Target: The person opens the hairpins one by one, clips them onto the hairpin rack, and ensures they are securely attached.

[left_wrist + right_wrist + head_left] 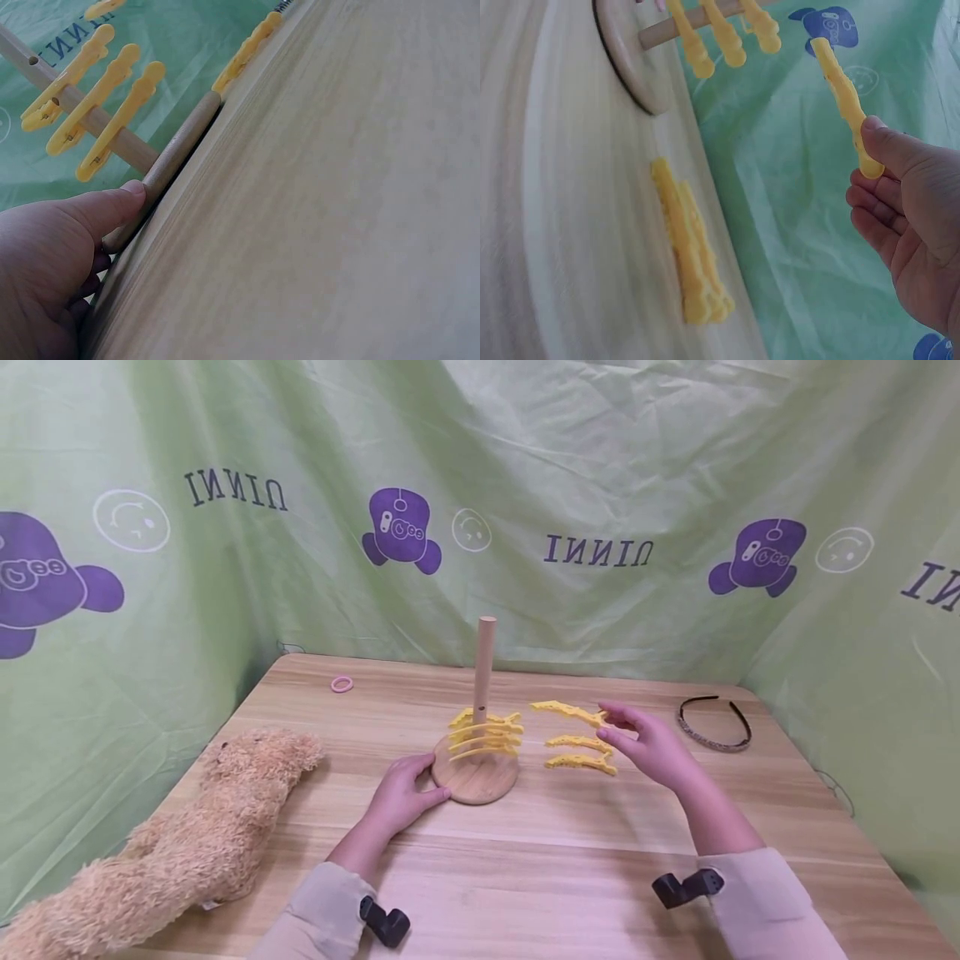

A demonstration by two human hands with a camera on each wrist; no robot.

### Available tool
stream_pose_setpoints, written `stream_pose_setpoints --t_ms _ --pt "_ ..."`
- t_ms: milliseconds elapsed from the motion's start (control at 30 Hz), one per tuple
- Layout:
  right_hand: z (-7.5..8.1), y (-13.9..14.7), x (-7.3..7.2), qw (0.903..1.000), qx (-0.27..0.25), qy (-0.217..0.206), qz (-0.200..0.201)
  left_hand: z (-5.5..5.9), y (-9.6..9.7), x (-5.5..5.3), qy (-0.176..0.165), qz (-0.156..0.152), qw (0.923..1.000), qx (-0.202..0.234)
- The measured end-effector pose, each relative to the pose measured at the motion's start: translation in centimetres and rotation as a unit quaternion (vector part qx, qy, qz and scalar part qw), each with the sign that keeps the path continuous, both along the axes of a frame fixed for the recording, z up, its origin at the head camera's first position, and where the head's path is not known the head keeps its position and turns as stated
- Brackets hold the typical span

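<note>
A wooden stand has an upright post [484, 664] on a round base [480, 787]. Several yellow alligator hair clips [94, 97] are clipped across the lower part of the post, one above another. My left hand [401, 793] grips the base's left edge, thumb on top and fingers at the rim. To the right of the stand, my right hand [651, 747] pinches the end of another yellow hair clip [844, 94] between thumb and fingers, raised above the table, its far end pointing toward the post. Two more yellow clips [579, 762] lie on the table below it.
A fluffy tan plush toy [217, 827] lies along the table's left side. A pink ring [342, 684] is at the back left, and a dark sparkly headband [716, 743] at the right. Green printed cloth [600, 627] hangs behind the wooden table [525, 893].
</note>
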State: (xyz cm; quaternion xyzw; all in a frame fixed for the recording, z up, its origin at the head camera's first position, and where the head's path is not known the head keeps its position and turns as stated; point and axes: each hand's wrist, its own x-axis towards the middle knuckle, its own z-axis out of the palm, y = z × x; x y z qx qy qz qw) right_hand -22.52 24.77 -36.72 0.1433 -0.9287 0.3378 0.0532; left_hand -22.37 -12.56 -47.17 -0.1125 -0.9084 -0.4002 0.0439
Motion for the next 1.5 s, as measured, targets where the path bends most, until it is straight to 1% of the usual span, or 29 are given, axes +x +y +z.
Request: stream_pose_setpoints --t_ms 300,400,533,633,800,1033,1267,1500 --pt "1.6 -2.3 -0.8 0.9991 0.023 0.030 0.020 0.1 0.1 0.1 0.003 -0.001 1.0000 0.001" --pt "1.9 -3.3 -1.1 0.9984 0.026 0.045 0.021 0.1 0.1 0.1 0.004 -0.001 1.0000 0.002" --pt "2.0 -4.6 -1.6 0.9981 0.024 0.053 0.018 0.1 0.1 0.1 0.001 0.001 1.0000 0.001" --pt "1.9 -5.6 -2.0 0.9984 0.019 0.052 0.015 0.1 0.0 0.1 0.000 0.002 1.0000 0.000" --pt "1.8 -7.1 -2.7 0.9988 0.010 0.043 0.024 0.0 0.0 0.1 0.002 0.002 1.0000 0.001" --pt "1.5 -9.0 -3.4 0.9986 0.015 0.036 0.037 0.1 0.0 0.1 -0.002 0.001 1.0000 0.003" --pt "1.4 -10.2 -3.7 0.9984 0.016 0.026 0.048 0.1 0.1 0.1 0.004 0.000 1.0000 0.001" --pt "1.4 -10.6 -3.8 0.9978 0.021 0.021 0.060 0.2 0.1 0.2 -0.001 0.003 1.0000 -0.001"
